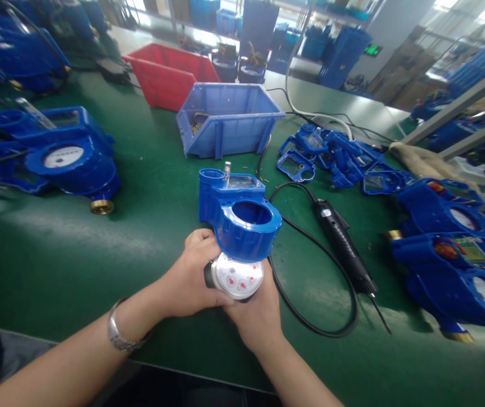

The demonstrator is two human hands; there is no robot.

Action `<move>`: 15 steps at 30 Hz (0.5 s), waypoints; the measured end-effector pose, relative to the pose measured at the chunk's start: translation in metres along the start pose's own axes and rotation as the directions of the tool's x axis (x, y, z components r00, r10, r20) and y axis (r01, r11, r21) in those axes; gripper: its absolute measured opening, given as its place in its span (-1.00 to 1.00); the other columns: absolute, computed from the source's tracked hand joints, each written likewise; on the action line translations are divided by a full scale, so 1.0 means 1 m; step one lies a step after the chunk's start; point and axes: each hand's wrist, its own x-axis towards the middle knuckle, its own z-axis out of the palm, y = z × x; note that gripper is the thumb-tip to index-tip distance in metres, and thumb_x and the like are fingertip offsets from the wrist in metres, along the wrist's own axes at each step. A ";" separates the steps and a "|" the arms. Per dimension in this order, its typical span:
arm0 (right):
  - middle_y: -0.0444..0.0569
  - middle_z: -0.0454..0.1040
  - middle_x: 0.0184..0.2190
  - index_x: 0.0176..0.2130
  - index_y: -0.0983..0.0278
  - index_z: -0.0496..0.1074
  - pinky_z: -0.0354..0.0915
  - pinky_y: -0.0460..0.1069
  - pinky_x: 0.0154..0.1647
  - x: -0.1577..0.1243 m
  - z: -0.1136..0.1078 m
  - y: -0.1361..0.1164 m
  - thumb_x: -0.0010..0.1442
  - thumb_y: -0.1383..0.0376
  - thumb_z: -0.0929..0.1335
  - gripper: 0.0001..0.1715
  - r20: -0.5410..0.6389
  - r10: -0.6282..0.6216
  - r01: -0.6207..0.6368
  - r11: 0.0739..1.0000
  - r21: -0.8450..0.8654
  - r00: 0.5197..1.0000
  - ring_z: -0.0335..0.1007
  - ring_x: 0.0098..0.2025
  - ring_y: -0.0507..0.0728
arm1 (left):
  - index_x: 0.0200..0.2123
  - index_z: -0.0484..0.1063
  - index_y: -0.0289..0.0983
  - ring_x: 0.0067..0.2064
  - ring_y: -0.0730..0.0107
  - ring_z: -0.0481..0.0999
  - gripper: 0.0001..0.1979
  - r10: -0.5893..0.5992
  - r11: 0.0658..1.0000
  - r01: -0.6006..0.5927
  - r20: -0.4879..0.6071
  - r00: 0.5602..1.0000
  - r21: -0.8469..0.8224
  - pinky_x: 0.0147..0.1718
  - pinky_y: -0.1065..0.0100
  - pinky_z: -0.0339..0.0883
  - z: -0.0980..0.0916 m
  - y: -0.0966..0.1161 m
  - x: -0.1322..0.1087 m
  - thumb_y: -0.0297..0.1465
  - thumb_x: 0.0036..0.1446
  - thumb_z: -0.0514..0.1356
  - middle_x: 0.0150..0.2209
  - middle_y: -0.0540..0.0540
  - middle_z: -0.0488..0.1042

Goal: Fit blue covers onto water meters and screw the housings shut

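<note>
While the left hand (191,277) wraps its fingers over the near-left side of the white meter dial (238,275), the right hand (257,316) cups the same dial from below and the right, so each grip is closed on it and the two hands touch beneath it. Both forearms come in from the lower edge, the left one slanting up from the lower left with a metal wristband (117,333) at the wrist, the right one rising from the bottom centre with its back to the camera. The dial faces up and towards the person, and its red sub-dials and print are too small to read. A blue plastic meter housing (242,215) sits against the dial's far side, its round opening tilted up, held just above the green surface (98,254) near the front edge. Just right of the hands lies a black electric screwdriver (342,243), tip towards the person, its black cable (310,316) looping round beside the right wrist. Farther back stand a blue parts bin (225,121) and a red bin (166,76). An assembled blue water meter (68,161) rests at the left, loose blue covers (331,155) lie at the back right, and more blue meters (458,249) crowd the right edge.
</note>
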 end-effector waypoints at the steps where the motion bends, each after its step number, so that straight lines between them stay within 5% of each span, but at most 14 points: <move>1: 0.07 0.37 -0.05 0.05 0.23 0.17 0.21 0.22 0.07 0.000 0.000 -0.001 -0.20 0.28 0.46 -0.19 -0.005 -0.005 0.005 1.000 -0.017 1.000 0.31 0.00 0.29 | -0.15 0.38 -0.23 -0.02 0.04 0.21 -0.43 -0.009 1.000 0.009 -0.016 1.000 0.010 0.00 0.06 0.08 0.001 0.001 -0.001 -0.22 -0.29 0.40 -0.15 -0.11 0.43; 11: 0.03 0.39 -0.16 -0.03 0.23 0.22 0.07 0.32 0.12 0.001 0.001 -0.004 -0.17 0.28 0.42 -0.33 -0.051 -0.066 0.060 0.992 -0.110 0.997 0.34 -0.08 0.29 | -0.20 0.42 -0.23 -0.08 0.05 0.23 -0.49 -0.059 0.996 0.065 -0.097 0.994 0.058 -0.06 0.04 0.12 0.006 0.006 -0.004 -0.20 -0.29 0.38 -0.19 -0.12 0.43; 15: 0.06 0.38 -0.13 -0.01 0.24 0.21 0.15 0.28 0.08 -0.002 0.004 -0.005 -0.18 0.29 0.43 -0.29 -0.064 -0.032 0.028 0.998 -0.058 0.997 0.33 -0.06 0.30 | -0.16 0.40 -0.23 -0.07 0.06 0.24 -0.48 -0.059 0.998 0.060 -0.042 0.997 0.026 -0.04 0.05 0.16 0.003 0.008 -0.003 -0.21 -0.25 0.38 -0.16 -0.12 0.44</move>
